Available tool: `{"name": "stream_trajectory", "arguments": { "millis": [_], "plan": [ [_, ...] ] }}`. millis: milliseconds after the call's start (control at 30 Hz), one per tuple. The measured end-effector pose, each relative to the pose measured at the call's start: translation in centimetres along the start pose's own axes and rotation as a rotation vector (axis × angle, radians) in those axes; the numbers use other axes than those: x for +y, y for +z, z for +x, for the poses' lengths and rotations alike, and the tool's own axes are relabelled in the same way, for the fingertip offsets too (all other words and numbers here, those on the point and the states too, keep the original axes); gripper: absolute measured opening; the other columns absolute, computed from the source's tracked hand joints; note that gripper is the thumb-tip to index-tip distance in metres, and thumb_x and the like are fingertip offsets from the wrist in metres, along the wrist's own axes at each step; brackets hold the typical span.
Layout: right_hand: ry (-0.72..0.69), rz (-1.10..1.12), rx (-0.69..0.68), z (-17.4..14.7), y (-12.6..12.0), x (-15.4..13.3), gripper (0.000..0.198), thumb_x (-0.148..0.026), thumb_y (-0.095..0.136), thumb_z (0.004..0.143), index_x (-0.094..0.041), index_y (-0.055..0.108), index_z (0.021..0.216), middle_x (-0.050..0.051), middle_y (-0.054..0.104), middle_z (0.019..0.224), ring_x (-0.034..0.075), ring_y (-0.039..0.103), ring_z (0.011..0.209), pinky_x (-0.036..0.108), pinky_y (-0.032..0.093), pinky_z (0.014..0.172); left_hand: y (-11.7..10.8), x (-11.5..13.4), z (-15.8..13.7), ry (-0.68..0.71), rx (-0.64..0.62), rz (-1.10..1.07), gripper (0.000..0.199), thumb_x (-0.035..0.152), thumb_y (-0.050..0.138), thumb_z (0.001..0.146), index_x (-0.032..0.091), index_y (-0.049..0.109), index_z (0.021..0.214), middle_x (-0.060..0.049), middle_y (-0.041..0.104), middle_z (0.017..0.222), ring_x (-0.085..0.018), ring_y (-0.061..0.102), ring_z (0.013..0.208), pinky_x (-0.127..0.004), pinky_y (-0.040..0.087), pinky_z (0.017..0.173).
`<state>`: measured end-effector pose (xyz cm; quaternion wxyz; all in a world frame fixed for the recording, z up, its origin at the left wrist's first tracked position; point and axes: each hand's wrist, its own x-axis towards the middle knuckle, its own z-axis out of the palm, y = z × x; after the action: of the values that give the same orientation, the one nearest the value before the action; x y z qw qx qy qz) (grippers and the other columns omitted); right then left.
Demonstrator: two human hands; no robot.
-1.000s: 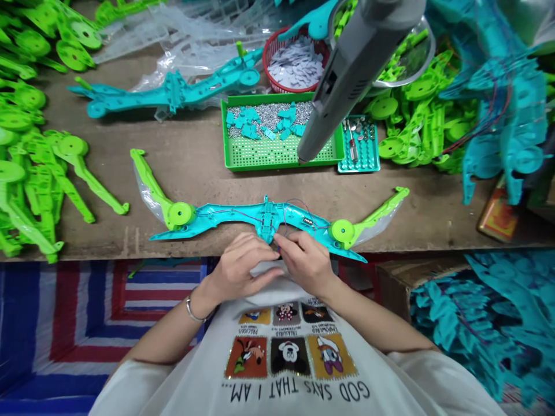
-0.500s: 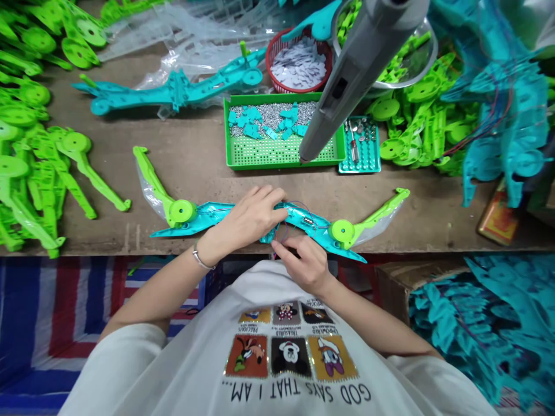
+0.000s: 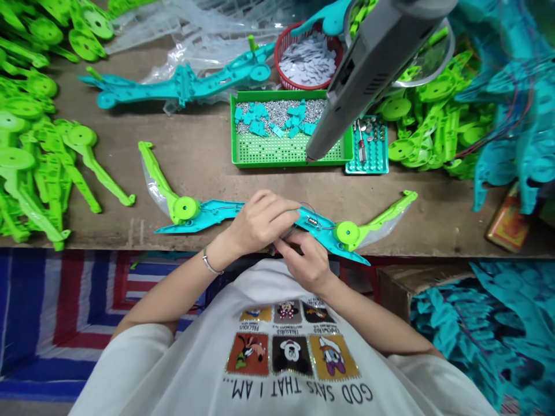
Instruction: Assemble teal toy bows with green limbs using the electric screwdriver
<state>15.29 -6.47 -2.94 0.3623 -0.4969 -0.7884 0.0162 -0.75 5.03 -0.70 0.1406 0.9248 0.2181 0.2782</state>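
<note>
A curved turquoise plastic half-shell (image 3: 217, 214), shaped like a toy bow, lies along the table's front edge. Green arms with clear strips, the left arm (image 3: 186, 208) and the right arm (image 3: 348, 232), are joined at its ends. Thin wires and a small metallic spring-like part (image 3: 312, 221) sit inside the shell, right of centre. My left hand (image 3: 265, 222) is closed over the shell's middle and covers it. Just below, my right hand (image 3: 307, 260) pinches at the near edge, its fingertips meeting the left fingers. Whatever is between the right fingertips is hidden.
A green tray (image 3: 269, 156) holds screws and small turquoise pieces; beside it is a teal tray (image 3: 379, 167) with a screwdriver. A grey tool (image 3: 368, 86) hangs above. Green parts (image 3: 43, 167) are heaped left, turquoise shells (image 3: 511, 115) right. A red basket (image 3: 284, 69) holds white pieces.
My left hand has shifted slightly right over the shell's middle, and its fingers now meet the right hand's. The turquoise piece and wires seen between the hands are now covered. The view has moved slightly.
</note>
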Motion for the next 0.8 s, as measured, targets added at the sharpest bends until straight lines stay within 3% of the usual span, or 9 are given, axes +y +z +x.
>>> {"name": "stream_trajectory", "arguments": {
  "millis": [67,300,467,800],
  "plan": [
    [0.007,-0.014,-0.013,0.0,0.0,0.0,0.029,-0.008,0.06,0.09,-0.021,0.073,0.113,0.004,0.067,0.086,0.015,0.063,0.08,0.027,0.055,0.071,-0.1,-0.1,0.2,0.036,-0.01,-0.064,0.015,0.015,0.048,0.097,0.022,0.061,0.1,-0.006,0.074,0.118,-0.019,0.064,0.099,-0.037,0.047,0.088],
    [0.009,0.002,0.0,0.3,-0.1,-0.1,0.023,-0.009,0.062,0.09,-0.019,0.073,0.108,0.004,0.066,0.083,0.013,0.06,0.076,0.026,0.052,0.066,-0.3,-0.2,-1.3,-0.021,-0.024,-0.021,0.012,0.011,0.052,0.095,0.02,0.06,0.095,-0.004,0.075,0.092,-0.019,0.065,0.089,-0.036,0.048,0.085],
    [0.06,0.026,-0.02,1.3,-0.5,-0.4,0.024,-0.009,0.06,0.09,-0.021,0.07,0.107,0.005,0.066,0.088,0.014,0.061,0.082,0.026,0.055,0.073,-0.1,0.5,-2.5,-0.156,-0.005,-0.05,0.005,0.017,0.058,0.095,0.02,0.061,0.095,-0.006,0.075,0.104,-0.021,0.064,0.102,-0.038,0.048,0.087],
    [0.165,0.001,0.023,3.4,-0.2,0.3,0.025,-0.009,0.058,0.09,-0.021,0.063,0.112,0.007,0.07,0.093,0.019,0.065,0.085,0.035,0.054,0.076,0.5,2.3,-3.1,-0.407,0.12,-0.036,0.002,0.022,0.062,0.092,0.022,0.063,0.09,-0.004,0.073,0.097,-0.022,0.064,0.099,-0.043,0.043,0.09]
  ]
}}
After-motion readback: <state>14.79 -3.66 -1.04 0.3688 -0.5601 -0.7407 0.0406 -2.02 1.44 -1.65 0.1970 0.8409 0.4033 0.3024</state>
